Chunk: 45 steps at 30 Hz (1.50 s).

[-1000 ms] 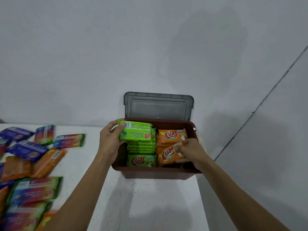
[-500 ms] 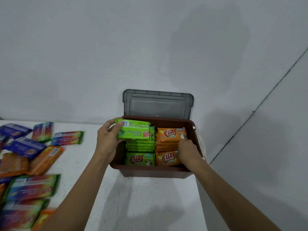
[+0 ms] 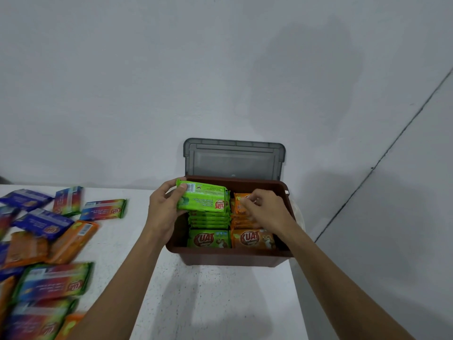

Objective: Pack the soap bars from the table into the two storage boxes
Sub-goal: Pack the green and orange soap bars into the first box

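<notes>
A brown storage box (image 3: pixel 228 257) stands at the table's right end, its grey lid (image 3: pixel 234 159) tipped up behind it. Inside are a row of green soap bars (image 3: pixel 208 238) on the left and a row of orange soap bars (image 3: pixel 253 239) on the right. My left hand (image 3: pixel 163 212) grips a green soap bar (image 3: pixel 203 201) above the green row. My right hand (image 3: pixel 267 212) reaches into the box, its curled fingertips on the orange bars at the back; whether it pinches one is unclear.
Several loose soap bars in blue, orange and rainbow wrappers (image 3: pixel 49 241) lie scattered over the left of the white table (image 3: pixel 208 303). The table's right edge runs just beside the box. A grey wall rises right behind the table.
My right hand has let go of the front orange bar, which now stands in its row, and has moved back over the rear orange bars. My left hand still holds the green bar.
</notes>
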{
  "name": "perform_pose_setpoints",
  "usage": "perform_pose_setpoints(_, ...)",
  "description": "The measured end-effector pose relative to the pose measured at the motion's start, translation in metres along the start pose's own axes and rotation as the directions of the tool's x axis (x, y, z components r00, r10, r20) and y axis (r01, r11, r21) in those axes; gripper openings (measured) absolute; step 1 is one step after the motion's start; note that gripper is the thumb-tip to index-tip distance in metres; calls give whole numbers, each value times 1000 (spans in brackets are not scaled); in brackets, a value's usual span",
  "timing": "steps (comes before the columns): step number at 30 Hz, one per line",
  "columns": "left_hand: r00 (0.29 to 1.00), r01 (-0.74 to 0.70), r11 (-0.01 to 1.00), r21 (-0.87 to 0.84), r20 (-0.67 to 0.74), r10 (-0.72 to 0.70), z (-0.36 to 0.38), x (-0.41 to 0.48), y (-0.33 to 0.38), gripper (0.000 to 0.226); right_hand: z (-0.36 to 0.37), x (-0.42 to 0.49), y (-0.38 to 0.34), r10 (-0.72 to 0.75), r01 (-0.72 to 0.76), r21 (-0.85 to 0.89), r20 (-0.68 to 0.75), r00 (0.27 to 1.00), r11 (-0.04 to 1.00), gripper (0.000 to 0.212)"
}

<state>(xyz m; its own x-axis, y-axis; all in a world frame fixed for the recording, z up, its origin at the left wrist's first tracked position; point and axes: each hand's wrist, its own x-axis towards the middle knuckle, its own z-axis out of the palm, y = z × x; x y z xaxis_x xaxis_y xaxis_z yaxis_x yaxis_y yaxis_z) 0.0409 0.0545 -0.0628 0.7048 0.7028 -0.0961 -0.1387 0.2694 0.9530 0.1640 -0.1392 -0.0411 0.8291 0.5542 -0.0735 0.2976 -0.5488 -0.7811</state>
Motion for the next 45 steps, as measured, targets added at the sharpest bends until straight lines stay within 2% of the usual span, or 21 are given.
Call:
perform_pose_setpoints(1, 1000, 6, 1000, -4, 21, -6, 1, -1, 1, 23, 2, -1, -6, 20, -25, 162, 29, 999, 986, 24)
perform_pose_setpoints(3, 997, 27, 999, -28, 69, -25, 2, -3, 1, 25, 7, -3, -13, 85, -112, 348, 92, 992, 931, 25)
perform_pose_setpoints(6, 995, 50, 997, -52, 90, -45, 6, -6, 4, 24, 15, -4, -17, 165, -280, 505, 261, 951, 817, 30)
perform_pose_setpoints(8, 995, 61, 997, -54, 79, -57, 8, -7, 5, 23, 19, -5, -18, 141, -296, 569, 302, 943, 767, 30)
perform_pose_setpoints(11, 995, 77, 996, -46, 64, -74, 10, -9, 7, 16, 24, -7, -20, 114, -202, 554, 190, 975, 807, 27)
perform_pose_setpoints(14, 996, 65, 998, -6, 59, -64, 14, -10, 8, 14, 27, -11, -25, 67, -98, 383, 93, 993, 918, 30)
perform_pose_setpoints(16, 996, 54, 998, 44, 73, -57, 17, -13, 8, 13, 28, -14, -29, 32, -60, 330, 88, 996, 942, 25)
perform_pose_setpoints(17, 993, 58, 996, 68, 96, -64, 19, -15, 9, 16, 29, -14, -31, 47, -89, 371, 121, 992, 924, 27)
perform_pose_setpoints(19, 974, 114, 992, 51, 190, -121, 23, -19, 12, 35, 28, -16, -34, 123, -248, 520, 263, 957, 818, 35)
perform_pose_setpoints(22, 922, 245, 969, -7, 311, -231, 26, -22, 21, 60, 31, -13, -29, 173, -436, 660, 425, 888, 612, 60)
perform_pose_setpoints(24, 912, 241, 970, 25, 337, -235, 22, -20, 25, 66, 30, -11, -25, 159, -496, 721, 485, 860, 484, 66)
perform_pose_setpoints(25, 925, 196, 978, 69, 318, -208, 19, -19, 26, 66, 28, -11, -25, 152, -505, 733, 495, 856, 456, 66)
perform_pose_setpoints(27, 976, 1, 967, 253, 212, -56, 11, -17, 24, 61, 26, -11, -23, 164, -486, 733, 468, 868, 476, 56)
perform_pose_setpoints(29, 976, -217, 826, 521, 133, 172, 0, -14, 17, 53, 29, -11, -19, 198, -447, 735, 405, 893, 510, 46)
perform_pose_setpoints(30, 961, -273, 741, 614, 133, 244, -5, -13, 15, 51, 31, -10, -16, 222, -434, 730, 375, 900, 527, 43)
perform_pose_setpoints(32, 949, -309, 656, 689, 179, 259, -10, -11, 7, 51, 35, -9, -14, 265, -420, 672, 327, 907, 610, 36)
perform_pose_setpoints(35, 931, -360, 569, 739, 246, 270, -16, -12, -5, 56, 39, -10, -15, 314, -421, 511, 285, 905, 749, 13)
perform_pose_setpoints(38, 918, -379, 559, 738, 224, 327, -18, -15, -12, 58, 50, -6, -15, 327, -446, 403, 333, 885, 799, 13)
perform_pose_setpoints(43, 926, -355, 615, 704, 178, 332, -19, -17, -13, 58, 71, 9, -14, 352, -526, 345, 454, 818, 778, 29)
perform_pose_setpoints(45, 936, -332, 649, 685, 156, 315, -20, -17, -15, 56, 74, 15, -11, 366, -526, 309, 449, 815, 793, 32)
